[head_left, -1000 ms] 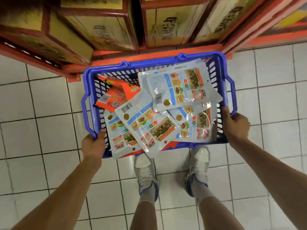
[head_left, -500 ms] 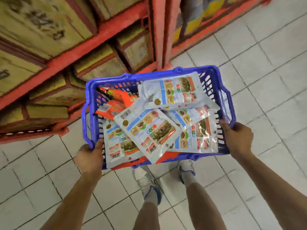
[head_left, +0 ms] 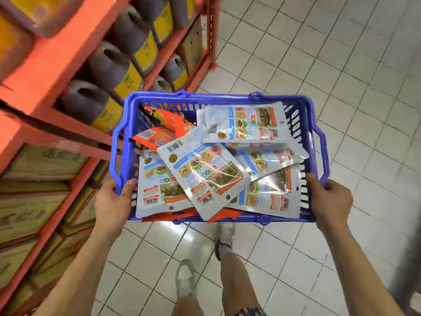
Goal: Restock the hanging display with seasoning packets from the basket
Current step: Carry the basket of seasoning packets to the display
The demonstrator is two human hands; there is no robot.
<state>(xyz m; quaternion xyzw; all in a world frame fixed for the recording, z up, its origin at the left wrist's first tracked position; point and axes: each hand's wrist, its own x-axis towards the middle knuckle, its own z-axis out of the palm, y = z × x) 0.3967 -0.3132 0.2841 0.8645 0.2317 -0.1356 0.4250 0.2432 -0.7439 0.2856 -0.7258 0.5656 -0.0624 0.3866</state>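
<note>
Blue basket [head_left: 218,98] carried level at frame centre, piled with pale seasoning packets [head_left: 202,176] and a few orange ones toward 10 o'clock. Left hand [head_left: 112,205] and right hand [head_left: 330,199] each closed around a near corner. Since a second ago the orange shelving [head_left: 52,65] has swung to 9 o'clock: person probably turning down the aisle. Hanging display not in view; restocking not begun.

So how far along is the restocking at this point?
Nothing looks hung yet. The blue basket is still piled with white seasoning packets and orange packets. In hand: the left hand and right hand grip the basket's near corners, carrying it along an aisle beside orange shelving. Left: no hanging display is in view, so reaching it and hanging every packet remain.
</note>
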